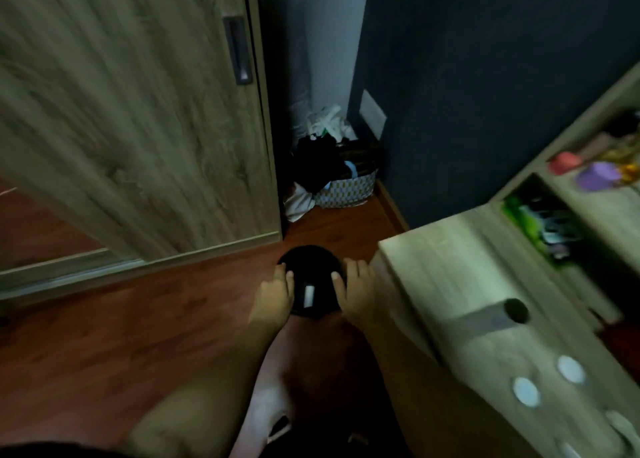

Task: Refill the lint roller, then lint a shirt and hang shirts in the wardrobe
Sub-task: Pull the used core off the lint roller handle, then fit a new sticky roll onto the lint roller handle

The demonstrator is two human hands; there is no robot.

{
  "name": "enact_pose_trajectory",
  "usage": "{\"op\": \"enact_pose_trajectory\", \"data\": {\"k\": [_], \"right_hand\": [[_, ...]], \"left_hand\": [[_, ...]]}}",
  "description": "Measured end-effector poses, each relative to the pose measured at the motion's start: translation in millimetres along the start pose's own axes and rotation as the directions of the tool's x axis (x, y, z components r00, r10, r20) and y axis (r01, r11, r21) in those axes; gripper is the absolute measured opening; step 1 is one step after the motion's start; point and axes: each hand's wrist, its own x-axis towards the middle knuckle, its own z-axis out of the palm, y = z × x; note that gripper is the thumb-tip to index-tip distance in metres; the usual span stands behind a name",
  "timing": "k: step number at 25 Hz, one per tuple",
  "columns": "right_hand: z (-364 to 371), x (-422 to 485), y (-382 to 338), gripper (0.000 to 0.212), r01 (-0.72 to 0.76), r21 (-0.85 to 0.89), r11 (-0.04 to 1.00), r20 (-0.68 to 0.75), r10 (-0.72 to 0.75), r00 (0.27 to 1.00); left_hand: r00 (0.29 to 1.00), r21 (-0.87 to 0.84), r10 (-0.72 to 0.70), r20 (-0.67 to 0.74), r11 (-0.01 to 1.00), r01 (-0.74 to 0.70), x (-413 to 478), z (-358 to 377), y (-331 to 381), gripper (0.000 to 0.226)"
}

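I am in a bedroom at home. A wood-grain sliding wardrobe door (131,111) fills the upper left, a laundry basket (349,189) heaped with clothes sits in the centre corner, and a wooden dresser (450,270) with cluttered shelves runs along the right, on a reddish wooden floor (138,319).

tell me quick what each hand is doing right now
Left hand: holds the left side of the black round object, thumb on top.
Right hand: holds its right side the same way.

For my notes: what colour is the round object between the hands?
The round object is black; head view.
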Motion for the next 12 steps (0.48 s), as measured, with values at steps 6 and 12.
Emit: {"op": "enact_pose_trajectory", "data": {"k": [6,12], "right_hand": [[-41,-81,84,0.042,0.01,-0.114,0.993,-0.096,-0.021,0.995],[-60,-143,200,0.058,0.013,-0.096,0.995,-0.048,-0.018,0.999]], "left_hand": [[0.967,-0.032,0.256,-0.006,0.966,-0.256,-67,33,72,0.042],[0.943,-0.083,0.331,-0.023,0.94,-0.332,-116,94,142,0.038]]}}
